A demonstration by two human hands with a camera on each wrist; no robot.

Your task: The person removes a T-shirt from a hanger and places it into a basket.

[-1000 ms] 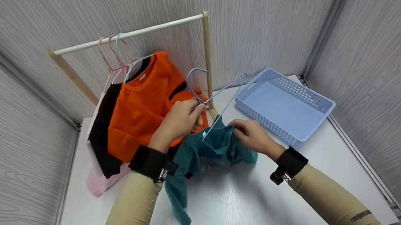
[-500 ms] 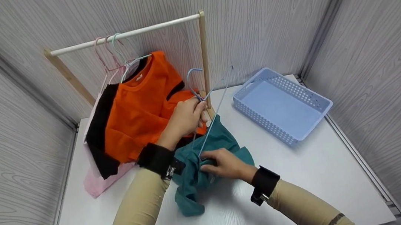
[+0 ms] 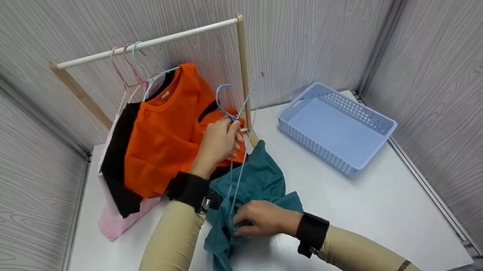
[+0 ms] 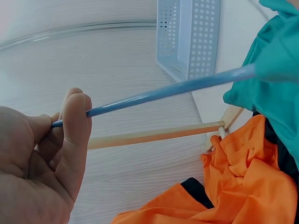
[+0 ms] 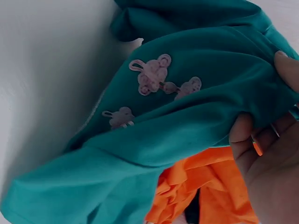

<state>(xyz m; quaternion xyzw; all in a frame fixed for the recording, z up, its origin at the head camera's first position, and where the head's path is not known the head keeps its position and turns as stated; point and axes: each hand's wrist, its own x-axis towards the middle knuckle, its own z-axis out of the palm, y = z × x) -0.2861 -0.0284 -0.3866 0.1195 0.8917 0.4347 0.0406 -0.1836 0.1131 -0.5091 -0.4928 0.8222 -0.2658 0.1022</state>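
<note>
My left hand (image 3: 218, 140) grips a blue clothes hanger (image 3: 218, 96) just below its hook. In the left wrist view, the curled fingers close round the thin blue hanger (image 4: 163, 93). One end of the hanger runs down into a teal shirt (image 3: 257, 174); the other end sticks up in the air. With fingers and thumb, my right hand (image 3: 266, 218) holds the shirt's fabric where the hanger's lower end goes in. Pink flower-like patches (image 5: 152, 77) show on the teal cloth (image 5: 210, 51) in the right wrist view. The hanger's tip is hidden by cloth.
A rack (image 3: 186, 33) with a white rail stands at the back left. An orange shirt (image 3: 165, 139), a black garment (image 3: 121, 166) and a pink one (image 3: 116, 222) hang there, close beside my left hand. A blue perforated basket (image 3: 334, 125) sits on the table's right.
My right hand has gone from the shirt's right side down and left, to the hanger's lower end. The hanger has tilted, its free end rising leftward, while my left hand keeps hold.
</note>
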